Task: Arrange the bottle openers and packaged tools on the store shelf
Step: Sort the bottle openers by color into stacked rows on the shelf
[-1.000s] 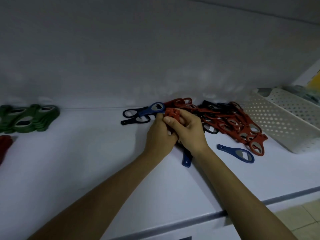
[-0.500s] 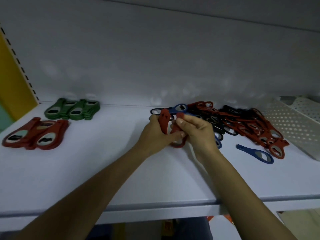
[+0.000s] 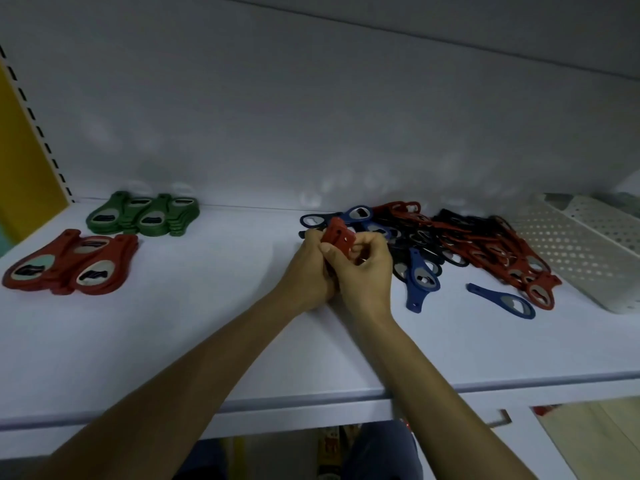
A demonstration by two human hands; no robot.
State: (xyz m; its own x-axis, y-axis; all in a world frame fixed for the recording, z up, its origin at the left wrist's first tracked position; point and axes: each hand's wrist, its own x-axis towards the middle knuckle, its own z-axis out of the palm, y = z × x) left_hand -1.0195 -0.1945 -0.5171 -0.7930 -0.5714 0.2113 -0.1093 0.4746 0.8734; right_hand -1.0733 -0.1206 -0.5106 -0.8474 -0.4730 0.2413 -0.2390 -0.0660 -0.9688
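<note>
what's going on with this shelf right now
A person is sorting bottle openers by colour. The left hand and right hand grip a few red openers over the shelf. A green stack and a red stack lie at left; the mixed pile sits at right beside a white basket.

Red openers (image 3: 338, 238): left hand (image 3: 306, 275), right hand (image 3: 365, 271)

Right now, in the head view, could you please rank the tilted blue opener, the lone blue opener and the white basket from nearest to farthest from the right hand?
1. Tilted blue opener: just right of the right hand, at the edge of the mixed pile.
2. Lone blue opener: farther right, alone on the shelf.
3. White basket: at the far right end.
</note>
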